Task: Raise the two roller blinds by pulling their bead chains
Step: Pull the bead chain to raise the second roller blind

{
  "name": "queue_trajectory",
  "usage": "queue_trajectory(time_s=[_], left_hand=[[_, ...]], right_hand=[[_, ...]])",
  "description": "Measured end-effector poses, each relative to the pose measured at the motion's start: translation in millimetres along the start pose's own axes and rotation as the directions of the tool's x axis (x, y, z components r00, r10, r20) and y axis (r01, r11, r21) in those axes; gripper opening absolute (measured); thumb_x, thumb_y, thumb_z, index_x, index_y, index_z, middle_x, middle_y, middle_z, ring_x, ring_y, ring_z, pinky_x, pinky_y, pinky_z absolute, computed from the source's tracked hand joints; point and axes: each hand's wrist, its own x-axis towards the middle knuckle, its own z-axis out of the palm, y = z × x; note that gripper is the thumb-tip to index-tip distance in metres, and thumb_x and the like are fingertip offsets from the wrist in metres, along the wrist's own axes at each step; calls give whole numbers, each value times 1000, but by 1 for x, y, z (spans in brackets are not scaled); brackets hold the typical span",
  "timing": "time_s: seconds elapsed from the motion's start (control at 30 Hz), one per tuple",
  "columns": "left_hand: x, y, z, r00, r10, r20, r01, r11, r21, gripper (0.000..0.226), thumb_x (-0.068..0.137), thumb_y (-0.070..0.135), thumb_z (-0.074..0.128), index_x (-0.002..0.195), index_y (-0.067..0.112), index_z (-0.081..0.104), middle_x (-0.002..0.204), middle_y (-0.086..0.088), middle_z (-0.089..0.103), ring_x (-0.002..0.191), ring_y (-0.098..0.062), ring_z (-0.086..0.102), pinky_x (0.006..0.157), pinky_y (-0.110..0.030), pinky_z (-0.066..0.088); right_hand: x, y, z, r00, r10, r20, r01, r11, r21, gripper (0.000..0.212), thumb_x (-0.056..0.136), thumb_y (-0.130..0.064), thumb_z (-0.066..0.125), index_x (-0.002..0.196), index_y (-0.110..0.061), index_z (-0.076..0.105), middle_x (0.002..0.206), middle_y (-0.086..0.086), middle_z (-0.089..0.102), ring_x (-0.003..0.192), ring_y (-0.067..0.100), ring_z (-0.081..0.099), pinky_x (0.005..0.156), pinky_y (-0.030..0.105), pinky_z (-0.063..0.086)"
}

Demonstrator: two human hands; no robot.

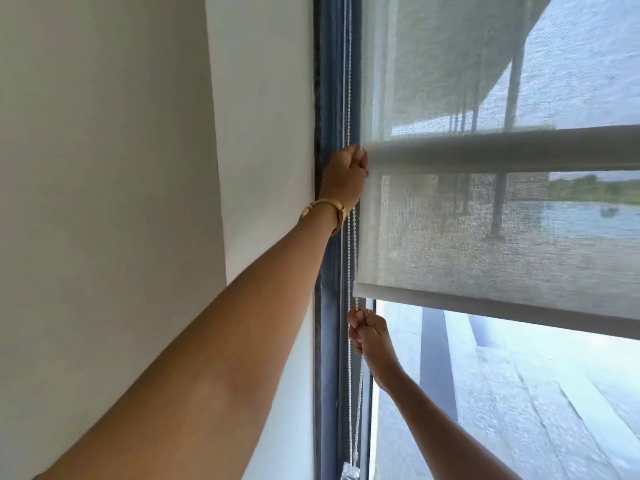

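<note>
Window frame (329,98) beside white wall (138,168), two blinds partly raised.
Left hand (346,174) and right hand (369,332) each fisted, apparently around bead chains (350,98).

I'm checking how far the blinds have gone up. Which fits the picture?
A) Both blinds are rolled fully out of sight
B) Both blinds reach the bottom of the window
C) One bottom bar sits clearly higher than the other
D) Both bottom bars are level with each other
C: the upper bottom bar is beside the left hand, while the lower bottom bar hangs just above the right hand.
</note>
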Motion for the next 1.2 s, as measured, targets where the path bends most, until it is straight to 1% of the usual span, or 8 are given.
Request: queue_trajectory(time_s=[0.2,0.37,0.43,0.53,0.73,0.87,0.97,1.2], left_hand=[[-36,-34,4,993,74,-92,-65,994,91,39,92,-2,29,60,17,38,58,-2,37,55,-11,35,55,-21,31],[-67,-58,14,998,-3,-56,5,999,39,35,94,0,31,65,14,43,57,-4,36,51,-13,33,51,-26,31],[-80,-71,16,998,-33,-50,35,999,41,31,94,-1,32,68,9,47,59,-9,37,54,-16,34,55,-32,31],[-99,-93,18,995,-89,-32,91,993,68,29,95,4,36,72,11,52,64,-10,46,58,-15,42,56,-24,36],[-135,-122,33,983,-179,-30,180,983,40,33,80,-9,26,62,16,41,60,-9,36,50,-15,29,51,-30,23],[-147,-130,35,983,-184,-23,185,981,49,35,73,-13,23,61,16,37,61,-10,34,51,-15,28,50,-28,24],[-153,-136,27,981,-193,-8,193,980,53,27,73,-17,21,65,2,39,62,-10,32,50,-13,27,45,-18,25],[-178,-155,15,971,-226,72,202,947,251,34,81,-12,27,63,15,37,59,0,36,52,-10,32,54,-22,33]], right_hand=[[-32,30,2,993,35,115,-34,999,-9,33,101,-8,29,83,1,55,53,6,51,43,16,45,42,24,36],[-12,1,-10,993,85,82,-86,996,10,49,101,-34,21,113,-8,61,94,10,71,83,23,69,77,35,55],[7,-29,-12,998,10,61,-12,999,31,48,101,-35,21,107,-11,62,93,6,72,84,19,68,82,37,54],[37,-81,-13,987,-162,5,161,981,108,37,101,-26,30,100,-10,63,84,-1,75,75,10,68,69,25,53],[75,-157,2,937,-348,12,346,935,83,36,102,-21,30,121,-1,54,113,14,65,95,21,66,84,30,52],[85,-187,11,942,-334,-28,334,929,163,30,102,-14,30,116,-6,54,97,8,68,72,15,67,65,25,55],[92,-195,9,941,-334,-48,337,933,129,32,96,1,28,104,-6,58,74,3,60,51,10,47,47,22,36],[70,-165,12,961,-276,28,274,959,71,45,77,14,17,67,-19,45,56,-1,37,39,4,25,37,17,20]])
